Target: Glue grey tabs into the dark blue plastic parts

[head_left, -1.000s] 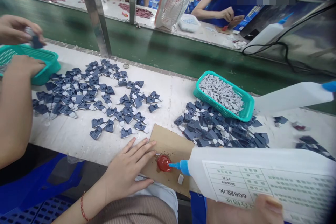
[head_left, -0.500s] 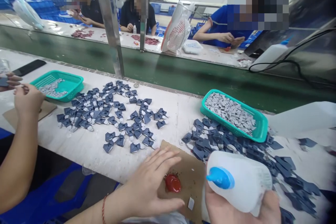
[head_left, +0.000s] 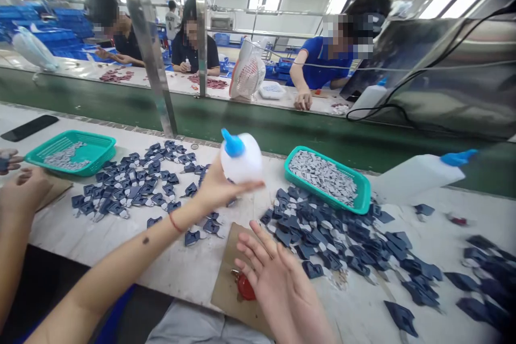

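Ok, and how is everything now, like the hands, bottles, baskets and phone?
Left hand: closed around a bottle
That bottle: held up, blue tip on
Right hand: open
Cardboard: partly covered
Red dish: partly hidden
Fuller basket: well filled with grey pieces
Bottle beside fuller basket: tilted, blue tip on
Phone: flat, screen dark
Basket by phone: partly filled
Dark pieces: loose, piled

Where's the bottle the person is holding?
In the head view, the bottle is near the middle, in the person's left hand, left of the fuller green basket.
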Demonstrator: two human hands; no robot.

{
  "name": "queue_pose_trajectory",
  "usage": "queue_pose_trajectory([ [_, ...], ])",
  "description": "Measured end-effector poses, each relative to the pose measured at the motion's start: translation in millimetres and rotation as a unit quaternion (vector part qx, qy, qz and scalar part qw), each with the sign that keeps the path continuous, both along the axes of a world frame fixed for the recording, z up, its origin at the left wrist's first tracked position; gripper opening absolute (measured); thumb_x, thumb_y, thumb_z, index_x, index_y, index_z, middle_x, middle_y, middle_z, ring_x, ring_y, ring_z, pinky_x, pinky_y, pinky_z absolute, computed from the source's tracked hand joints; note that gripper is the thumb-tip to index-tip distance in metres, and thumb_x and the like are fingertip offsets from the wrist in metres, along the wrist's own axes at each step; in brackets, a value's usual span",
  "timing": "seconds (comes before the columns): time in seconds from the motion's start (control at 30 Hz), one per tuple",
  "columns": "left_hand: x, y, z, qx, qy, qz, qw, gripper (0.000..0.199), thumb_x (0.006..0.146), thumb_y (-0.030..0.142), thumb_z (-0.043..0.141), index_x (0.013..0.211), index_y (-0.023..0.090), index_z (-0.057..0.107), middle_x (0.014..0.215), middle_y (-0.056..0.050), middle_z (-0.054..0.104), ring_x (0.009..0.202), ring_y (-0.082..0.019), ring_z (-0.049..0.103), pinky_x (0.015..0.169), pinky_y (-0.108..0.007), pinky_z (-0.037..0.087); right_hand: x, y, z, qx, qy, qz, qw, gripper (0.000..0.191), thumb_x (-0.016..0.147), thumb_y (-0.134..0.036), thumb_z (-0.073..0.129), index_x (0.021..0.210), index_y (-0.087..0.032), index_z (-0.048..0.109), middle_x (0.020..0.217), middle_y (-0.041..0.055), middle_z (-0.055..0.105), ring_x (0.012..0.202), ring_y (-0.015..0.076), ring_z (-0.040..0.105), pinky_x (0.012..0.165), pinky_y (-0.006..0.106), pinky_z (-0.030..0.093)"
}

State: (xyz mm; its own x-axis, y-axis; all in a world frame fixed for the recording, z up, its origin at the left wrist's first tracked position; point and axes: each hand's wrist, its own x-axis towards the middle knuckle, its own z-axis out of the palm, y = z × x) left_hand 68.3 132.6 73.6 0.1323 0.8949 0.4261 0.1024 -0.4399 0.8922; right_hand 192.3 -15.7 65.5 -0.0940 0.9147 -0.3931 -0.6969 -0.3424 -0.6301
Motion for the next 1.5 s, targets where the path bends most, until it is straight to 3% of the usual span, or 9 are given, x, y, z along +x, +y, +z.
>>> queue_pose_trajectory([
  [0.13,-24,81,5.5,-0.006,0.013,0.11,0.994,0.061,0.07,0.032,0.079,0.121,0.016,0.05,0.126,-0.014,0.064,0.117,-0.028,0.062,0.099,-0.039,0.05,31,-21,-25.0,0.019,-0.195,-0.099,0.976,0.036,0.074,-0.05,0.074,0.099,-0.023,0.071,0.092,0.0055,0.074,0.087,0.0206,0.067,0.081,0.032,0.052],
  [0.23,-40,121,-4.8,-0.034,0.057,0.169,0.983,0.066,0.064,0.029,0.082,0.12,0.015,0.05,0.128,-0.017,0.063,0.12,-0.033,0.059,0.103,-0.046,0.045,65,-28,-39.5,0.024,-0.405,-0.178,0.896,0.035,0.076,-0.051,0.071,0.095,-0.021,0.069,0.094,0.0064,0.073,0.089,0.0216,0.066,0.081,0.032,0.051],
  [0.53,-80,133,-33.2,-0.067,0.166,0.176,0.968,0.077,0.067,0.033,0.08,0.133,0.014,0.045,0.133,-0.019,0.059,0.12,-0.034,0.058,0.101,-0.047,0.045,100,14,-48.8,0.13,-0.755,-0.091,0.637,0.035,0.089,-0.046,0.052,0.106,-0.02,0.067,0.106,0.0106,0.07,0.093,0.0273,0.061,0.077,0.041,0.049],
  [0.7,-76,111,-26.3,-0.031,0.181,0.224,0.957,0.104,0.065,0.027,0.081,0.149,0.011,0.022,0.15,-0.025,0.036,0.14,-0.037,0.035,0.115,-0.048,0.029,86,38,-54.6,0.152,-0.78,-0.072,0.602,0.031,0.086,-0.042,0.058,0.105,-0.018,0.068,0.103,0.0125,0.071,0.1,0.0334,0.056,0.085,0.049,0.044],
  [0.8,-58,70,-20.8,0.052,0.149,0.266,0.951,0.079,0.077,0.026,0.068,0.144,0.013,0.029,0.153,-0.02,0.029,0.147,-0.034,0.017,0.122,-0.048,0.01,83,44,-59.5,0.17,-0.787,-0.072,0.589,0.022,0.088,-0.034,0.056,0.098,-0.019,0.068,0.098,0.0125,0.071,0.094,0.0323,0.056,0.083,0.049,0.043],
  [0.87,-40,36,-19.1,0.031,0.098,0.115,0.988,0.06,0.083,0.026,0.06,0.138,0.016,0.038,0.153,-0.016,0.03,0.147,-0.032,0.016,0.122,-0.05,0.006,85,47,-61.8,0.194,-0.783,-0.066,0.587,0.016,0.088,-0.028,0.054,0.091,-0.02,0.068,0.095,0.0101,0.071,0.09,0.0297,0.057,0.082,0.047,0.044],
  [1.0,3,-19,-24.3,-0.085,0.118,-0.112,0.983,0.019,0.083,0.029,0.062,0.098,0.02,0.068,0.112,-0.008,0.068,0.108,-0.026,0.06,0.102,-0.041,0.043,92,46,-56.1,0.251,-0.767,-0.064,0.587,0.015,0.089,-0.025,0.054,0.084,-0.021,0.067,0.09,0.0084,0.071,0.091,0.027,0.06,0.081,0.043,0.047],
  [1.27,42,-39,-36.6,-0.323,-0.008,-0.258,0.911,0.037,0.082,0.05,0.066,0.086,0.014,0.068,0.067,-0.002,0.065,0.059,-0.013,0.059,0.06,-0.025,0.048,97,32,-11.0,0.405,-0.695,0.01,0.594,0.01,0.091,-0.024,0.059,0.092,-0.027,0.069,0.098,0.0051,0.072,0.098,0.0221,0.064,0.086,0.037,0.05],
  [1.5,29,-53,-51.8,-0.407,-0.111,-0.224,0.879,0.044,0.07,0.049,0.079,0.097,0.018,0.065,0.089,-0.002,0.066,0.07,-0.014,0.066,0.071,-0.028,0.055,172,113,-10.3,0.165,-0.801,-0.032,0.575,0.025,0.093,-0.034,0.05,0.097,-0.018,0.069,0.101,0.0114,0.072,0.09,0.0253,0.065,0.08,0.04,0.051],
])
